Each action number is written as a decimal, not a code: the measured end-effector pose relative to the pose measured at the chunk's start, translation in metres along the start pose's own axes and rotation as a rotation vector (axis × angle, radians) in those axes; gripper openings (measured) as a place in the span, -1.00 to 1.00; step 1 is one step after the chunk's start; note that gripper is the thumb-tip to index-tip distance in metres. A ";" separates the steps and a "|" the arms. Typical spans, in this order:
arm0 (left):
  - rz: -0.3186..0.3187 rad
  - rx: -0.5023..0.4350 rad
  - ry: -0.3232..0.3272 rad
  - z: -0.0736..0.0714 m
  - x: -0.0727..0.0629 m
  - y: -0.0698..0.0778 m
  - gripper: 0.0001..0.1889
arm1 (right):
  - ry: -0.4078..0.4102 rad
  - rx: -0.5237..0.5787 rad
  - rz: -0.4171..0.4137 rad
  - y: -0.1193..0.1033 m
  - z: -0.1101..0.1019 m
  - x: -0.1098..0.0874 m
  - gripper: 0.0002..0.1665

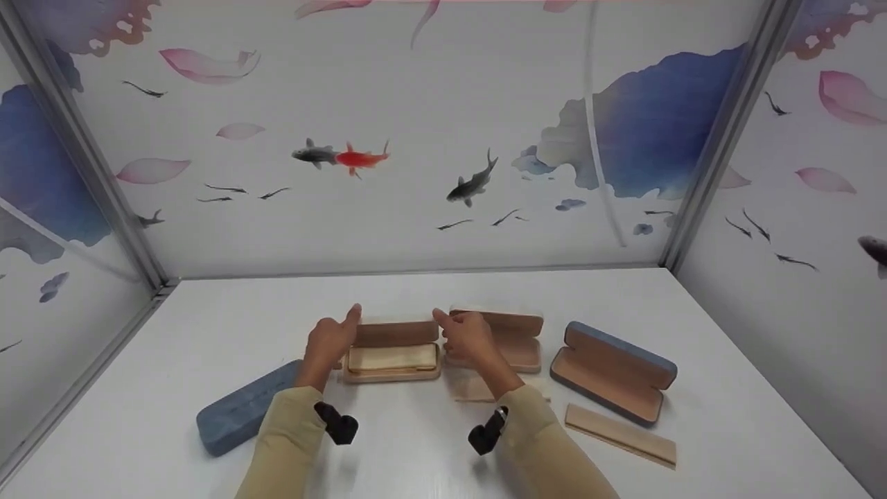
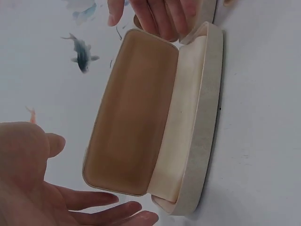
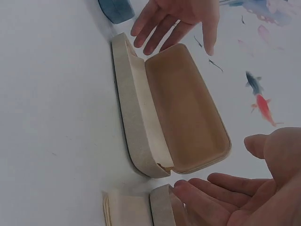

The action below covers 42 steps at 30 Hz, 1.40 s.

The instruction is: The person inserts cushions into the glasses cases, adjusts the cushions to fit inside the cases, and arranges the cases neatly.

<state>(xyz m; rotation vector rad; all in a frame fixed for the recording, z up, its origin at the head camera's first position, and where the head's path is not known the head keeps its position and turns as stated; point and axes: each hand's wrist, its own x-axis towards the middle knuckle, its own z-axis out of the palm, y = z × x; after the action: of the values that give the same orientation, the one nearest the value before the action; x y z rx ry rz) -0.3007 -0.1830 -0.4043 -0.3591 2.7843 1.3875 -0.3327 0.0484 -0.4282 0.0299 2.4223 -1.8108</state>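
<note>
Head view showed left grip (image 1: 329,344) and right grip (image 1: 471,337) wide, empty, flanking the beige eyeglass case (image 1: 393,378), whose lid (image 1: 396,334) seemed best handled evenly.

text: none legible | labels, brands: none legible | numbers, signs: none legible (all three views)

- Pale case (image 2: 206,117): matt, faintly mottled, leather-like shell
- Brown lining (image 2: 134,113): smooth, matt
- Folded cloth (image 1: 393,358): thin, matt fabric
- Blue case (image 1: 235,416): matt, leather-like
- Counter (image 1: 409,443): smooth, softly glossy
- Corner post (image 1: 718,132): metal, dull sheen
- Sleeve (image 1: 284,436): matt, creased cloth
</note>
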 end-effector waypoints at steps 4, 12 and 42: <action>-0.017 -0.005 -0.023 0.003 0.003 -0.002 -0.16 | 0.007 -0.059 0.000 -0.002 0.006 0.000 -0.30; -0.021 0.004 -0.032 0.011 0.006 -0.008 -0.06 | 0.042 -0.176 -0.054 -0.007 0.012 0.001 -0.14; 0.006 -0.009 -0.080 -0.002 0.000 -0.013 -0.22 | -0.109 -0.259 -0.001 -0.012 0.011 -0.004 -0.37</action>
<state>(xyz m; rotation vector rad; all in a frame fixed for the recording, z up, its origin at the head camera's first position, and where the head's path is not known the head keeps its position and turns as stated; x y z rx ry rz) -0.2976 -0.1922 -0.4136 -0.2890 2.7182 1.3834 -0.3285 0.0345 -0.4195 -0.0908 2.5550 -1.4440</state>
